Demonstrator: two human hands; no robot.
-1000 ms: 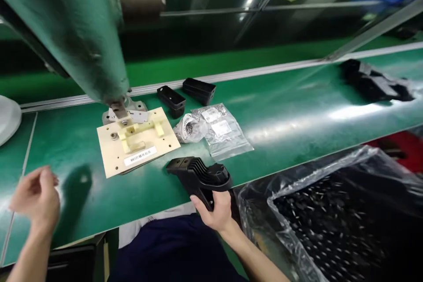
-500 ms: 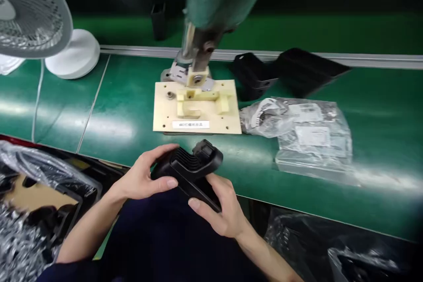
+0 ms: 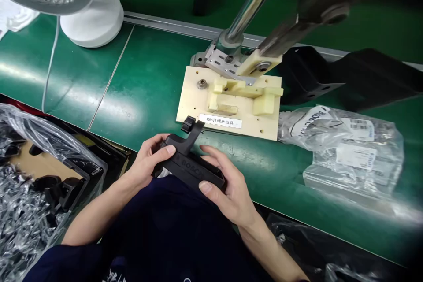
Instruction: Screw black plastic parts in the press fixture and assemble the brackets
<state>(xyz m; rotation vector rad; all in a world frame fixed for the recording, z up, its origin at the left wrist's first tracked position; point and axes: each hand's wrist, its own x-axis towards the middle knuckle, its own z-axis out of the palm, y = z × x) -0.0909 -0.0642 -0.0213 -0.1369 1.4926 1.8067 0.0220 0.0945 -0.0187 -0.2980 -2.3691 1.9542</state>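
Observation:
A black plastic part (image 3: 193,167) with raised BOSCH lettering and an upright arm is held over my lap, at the table's front edge. My left hand (image 3: 148,158) grips its left end, thumb on top. Around its right end is my right hand (image 3: 228,185), thumb on the near side and fingers behind. Beyond the part, a cream fixture plate (image 3: 191,101) with raised blocks and a white label lies on the green table (image 3: 148,79). A metal lever mechanism (image 3: 264,48) stands over the plate's back.
Clear plastic bags (image 3: 357,150) with labels lie right of the fixture, below black brackets (image 3: 307,72). A white fan (image 3: 94,17) stands at the back left. Lined bins with black parts (image 3: 48,185) are at lower left; more plastic (image 3: 304,238) is at lower right.
The black part has been turned in both hands, so its lettered side now shows and its arm points up and away. The view has shifted, with the fixture now nearer and further right.

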